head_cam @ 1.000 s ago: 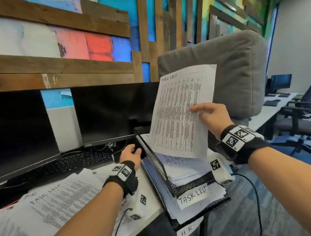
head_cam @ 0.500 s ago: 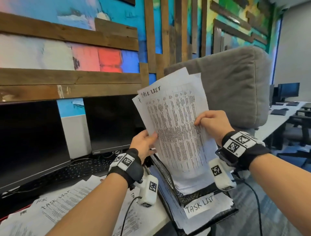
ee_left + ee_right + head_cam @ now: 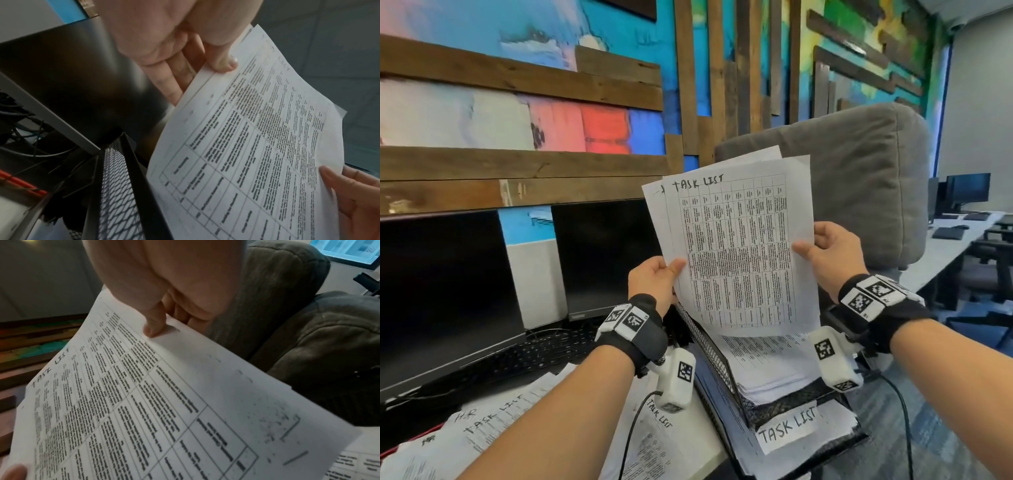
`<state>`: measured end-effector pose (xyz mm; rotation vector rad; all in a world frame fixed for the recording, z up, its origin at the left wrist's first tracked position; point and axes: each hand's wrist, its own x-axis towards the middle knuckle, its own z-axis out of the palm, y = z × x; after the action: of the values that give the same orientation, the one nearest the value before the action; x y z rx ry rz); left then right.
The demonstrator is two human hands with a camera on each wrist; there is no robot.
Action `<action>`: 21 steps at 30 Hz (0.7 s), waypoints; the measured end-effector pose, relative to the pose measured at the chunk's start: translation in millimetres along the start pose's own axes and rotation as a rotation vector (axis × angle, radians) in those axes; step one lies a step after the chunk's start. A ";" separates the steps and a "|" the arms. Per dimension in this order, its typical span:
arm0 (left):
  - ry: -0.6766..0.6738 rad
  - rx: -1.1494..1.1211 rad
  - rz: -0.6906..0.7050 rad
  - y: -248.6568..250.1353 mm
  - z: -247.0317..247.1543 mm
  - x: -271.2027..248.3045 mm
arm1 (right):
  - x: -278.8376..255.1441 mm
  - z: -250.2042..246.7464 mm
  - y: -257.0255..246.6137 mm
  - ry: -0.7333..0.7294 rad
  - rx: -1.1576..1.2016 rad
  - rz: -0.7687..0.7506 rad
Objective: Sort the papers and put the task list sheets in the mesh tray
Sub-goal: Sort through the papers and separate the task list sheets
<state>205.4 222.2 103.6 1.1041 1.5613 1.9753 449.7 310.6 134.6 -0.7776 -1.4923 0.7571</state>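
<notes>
I hold a small sheaf of white task list sheets (image 3: 739,246) upright above the black mesh tray (image 3: 709,346). The front sheet is headed "TASK LIST" over a printed table. My left hand (image 3: 654,279) pinches the sheaf's left edge (image 3: 242,146), thumb in front. My right hand (image 3: 828,253) pinches its right edge (image 3: 144,402), thumb on the front. The tray holds a stack of printed sheets (image 3: 767,366) and bears a "TASK LIST" label (image 3: 787,428) at its front.
More papers (image 3: 493,428) lie spread on the desk at lower left. Two dark monitors (image 3: 602,253) and a keyboard (image 3: 527,356) stand behind them. A grey padded chair back (image 3: 859,178) rises right behind the sheaf. A lower tray of papers sits under the mesh tray.
My left hand rose from beside the tray and took the sheaf's left edge. The held paper went from one sheet to several, now squarer and higher above the tray.
</notes>
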 end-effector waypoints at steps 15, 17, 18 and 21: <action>0.185 0.143 0.078 18.6 -31.9 20.3 | 34.2 -5.9 14.4 0.129 -0.097 0.056; 0.201 0.128 0.071 14.8 -31.9 19.9 | 32.4 -2.3 16.8 0.108 -0.095 0.062; 0.202 0.124 0.068 13.2 -31.1 18.8 | 30.8 0.0 17.5 0.093 -0.093 0.065; 0.179 0.146 0.057 8.0 -29.3 17.1 | 27.5 6.1 20.9 0.045 -0.107 0.088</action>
<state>173.7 213.4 114.9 1.0616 1.8102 2.0745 443.1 345.0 132.3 -0.9402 -1.4751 0.7249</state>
